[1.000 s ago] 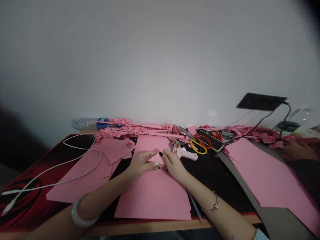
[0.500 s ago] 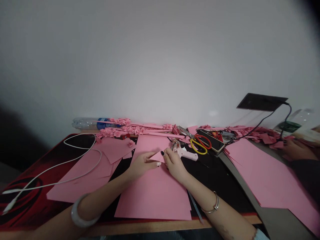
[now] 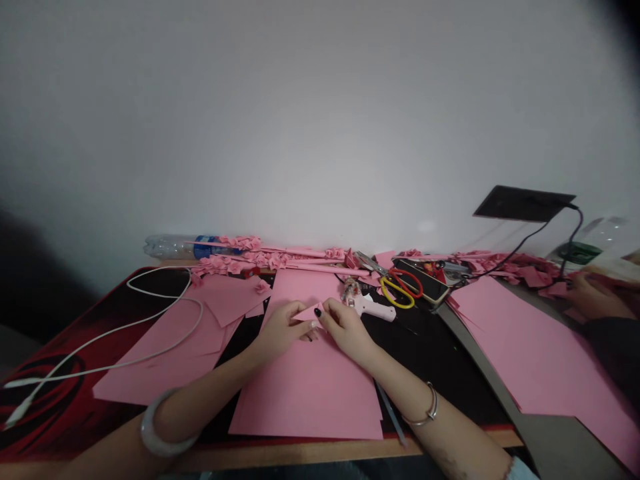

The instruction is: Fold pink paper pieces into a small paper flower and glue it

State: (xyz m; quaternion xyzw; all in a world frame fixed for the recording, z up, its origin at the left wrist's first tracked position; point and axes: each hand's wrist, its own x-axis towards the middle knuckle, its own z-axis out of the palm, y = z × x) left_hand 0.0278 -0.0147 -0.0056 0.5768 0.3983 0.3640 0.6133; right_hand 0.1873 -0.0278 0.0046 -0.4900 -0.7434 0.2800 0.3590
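Both hands meet over a long pink paper sheet (image 3: 310, 400) in the middle of the desk. Between them is a small folded piece of pink paper (image 3: 307, 313), roughly triangular. My left hand (image 3: 280, 328) pinches its left side, thumb in front. My right hand (image 3: 345, 328) grips the right end, its dark-nailed thumb pressed on the paper. Just beyond the right hand lies a pale glue gun (image 3: 375, 309). Scissors (image 3: 400, 291) with red and yellow handles rest behind it. The fingertips behind the paper are partly hidden.
Pink paper flowers (image 3: 265, 259) line the wall beside a plastic bottle (image 3: 170, 247). A white cable (image 3: 150, 363) loops over pink sheets at left. A phone (image 3: 425, 281) lies behind the scissors. At far right, another person's hand (image 3: 597, 297) is near more sheets (image 3: 525, 353).
The folded paper has turned a little and sits slightly further left. My right thumb has shifted left and down onto it, and the hands are closer together.
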